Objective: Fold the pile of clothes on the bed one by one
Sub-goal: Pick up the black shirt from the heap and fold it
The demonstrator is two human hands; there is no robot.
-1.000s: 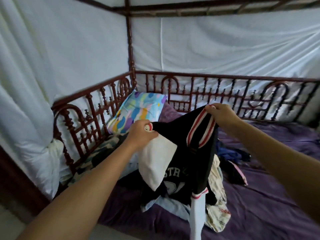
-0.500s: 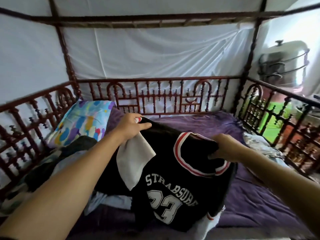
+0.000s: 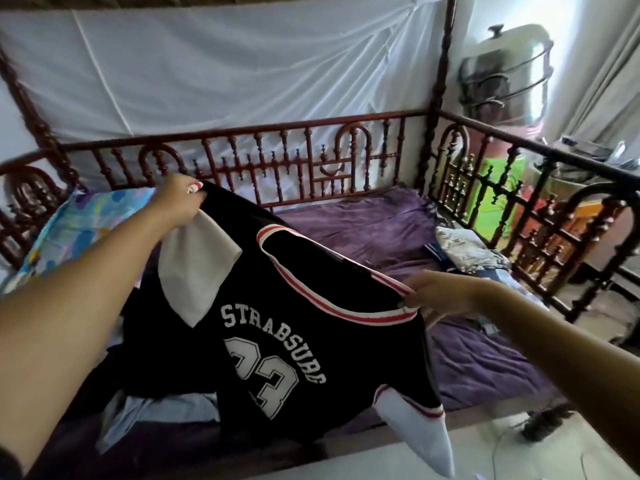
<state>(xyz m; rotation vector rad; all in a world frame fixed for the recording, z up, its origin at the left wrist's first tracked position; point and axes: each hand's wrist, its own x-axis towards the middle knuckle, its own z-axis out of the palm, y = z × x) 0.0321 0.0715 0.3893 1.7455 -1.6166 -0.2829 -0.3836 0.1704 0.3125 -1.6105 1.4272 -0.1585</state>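
Head view, tilted downward. Held up in mid-frame: a black sports jersey (image 3: 311, 306) with red-and-white striped trim, white lettering and a white number 23, stretched between two hands and hanging clear above the purple bedsheet (image 3: 381, 230).

Gripped at one shoulder, toward 10 o'clock, by the left hand (image 3: 178, 199), fingers curled tight round a bunch of black cloth and striped trim. Pinched at the striped neckline, toward 4 o'clock, by the right hand (image 3: 440, 294), fingertips closed on the band.

Drooping just below the left hand, one white sleeve (image 3: 194, 271); dangling at 5 o'clock, past the near edge of the mattress, a second white sleeve (image 3: 426, 434).

Under the jersey at 7 o'clock, a heap of dark and pale blue clothes (image 3: 145, 407) lying on the sheet. At 9 o'clock, a pillow in a bright multicoloured cover (image 3: 86, 223). At 3 o'clock, a folded grey patterned cloth (image 3: 464, 251) on the sheet, just beside the rail.

Round the mattress, a dark red turned-wood railing (image 3: 277, 157), backed at 12 o'clock by white netting (image 3: 242, 64). Beyond the corner post at 1 o'clock, a large stainless-steel lidded pot (image 3: 509, 71).
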